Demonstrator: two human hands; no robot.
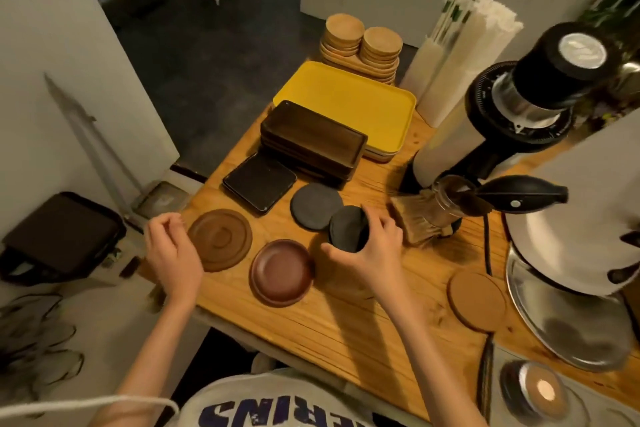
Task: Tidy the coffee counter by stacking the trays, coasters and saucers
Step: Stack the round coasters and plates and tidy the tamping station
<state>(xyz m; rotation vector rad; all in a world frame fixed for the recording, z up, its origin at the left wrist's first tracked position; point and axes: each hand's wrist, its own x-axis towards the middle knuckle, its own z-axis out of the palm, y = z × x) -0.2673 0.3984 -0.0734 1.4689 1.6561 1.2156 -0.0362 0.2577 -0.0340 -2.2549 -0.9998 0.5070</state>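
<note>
R hand [374,246] grips a dark grey coaster [348,228], tilted up off the wooden counter [346,333], just right of a 2nd grey coaster [313,204] lying flat. L hand [169,246] is loosely curled w/ nothing in it, at the counter's left edge beside a ringed wooden saucer [220,239]. Reddish-brown saucer [282,272] sits btwn the hands. Farther back: black square tray [259,182], dark tray stack [311,142], yellow tray [349,104]. Cork coaster [477,300] lies near right.

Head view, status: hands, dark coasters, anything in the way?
Right hand grips dark coaster, tilted, at flat grey coaster edge. Left hand loosely curled, holds nothing, beside ridged saucer. Brush close on right.
</note>
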